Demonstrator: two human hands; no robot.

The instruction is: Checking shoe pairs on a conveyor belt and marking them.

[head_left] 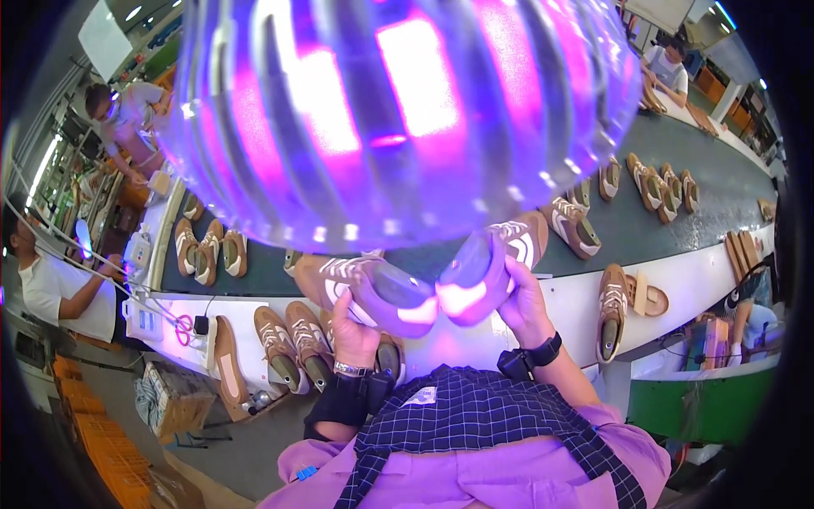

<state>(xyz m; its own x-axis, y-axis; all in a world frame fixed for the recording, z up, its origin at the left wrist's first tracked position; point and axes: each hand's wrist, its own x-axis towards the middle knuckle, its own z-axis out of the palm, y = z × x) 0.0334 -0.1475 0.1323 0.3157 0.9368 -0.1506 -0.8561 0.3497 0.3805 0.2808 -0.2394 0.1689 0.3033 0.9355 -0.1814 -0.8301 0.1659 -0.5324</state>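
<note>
While a big striped lamp [398, 119] glows purple overhead, the left hand [352, 331] grips a tan sneaker [356, 284] from below, fingers curled around its side. At three o'clock of it, the right hand [521, 301] clasps a second tan sneaker [500, 254], fingers wrapped over the heel. Both shoes are raised above the white bench [568, 297], toes nearly touching. More sneakers [292, 339] stand at seven o'clock, others ride the dark conveyor [661, 220].

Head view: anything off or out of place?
Yes: a glowing purple lamp hangs close to the camera and blocks the upper bench. Below it, the left hand and right hand each hold a brown shoe. Nothing spilled or damaged shows.
</note>
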